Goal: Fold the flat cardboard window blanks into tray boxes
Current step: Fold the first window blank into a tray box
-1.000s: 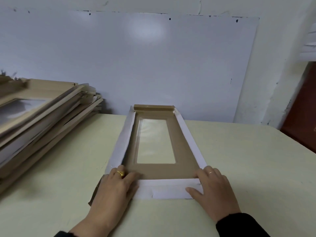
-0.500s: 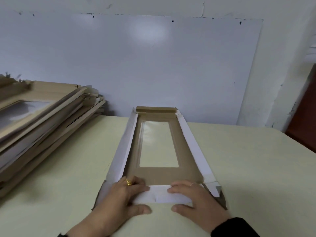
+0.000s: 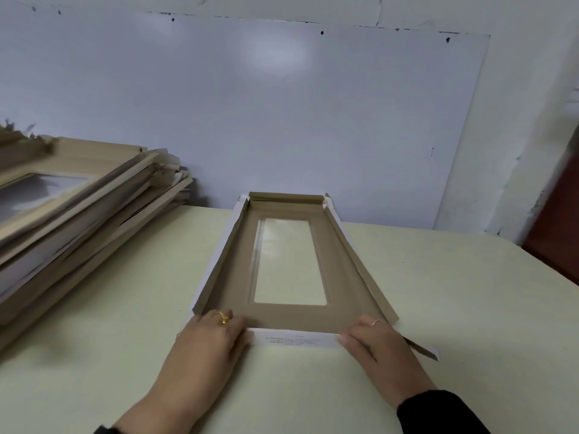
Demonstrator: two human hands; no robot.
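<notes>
Nearest, at the near edge of the desk (image 3: pixel 470 308): left hand (image 3: pixel 210 343) and right hand (image 3: pixel 380 346), set apart, one at each near corner of the cardboard blank (image 3: pixel 288 317). Fingers laid fairly flat on the white front flap (image 3: pixel 297 338), pressing it down; no clear pinch seen, so counted as flat and pressing. A gold ring (image 3: pixel 223 317) on the left hand, a thin one on the right. A loose corner tab (image 3: pixel 423 350) sticking out just beside the right hand. Further back, in the middle of the desk: long side walls already tipped up, a clear window (image 3: pixel 289 261) in the brown floor, and the back wall (image 3: pixel 286 198) standing near the far edge. Probably light and thin, stiff only along the creases, easy to bend wrong; window film likely easy to dent. Best held at the corners and along the fold lines, never on the window. At the left edge of the desk, a tall stack of more blanks (image 3: pixel 72 227), well apart. Behind all, a white board (image 3: pixel 250 104) against the wall.
</notes>
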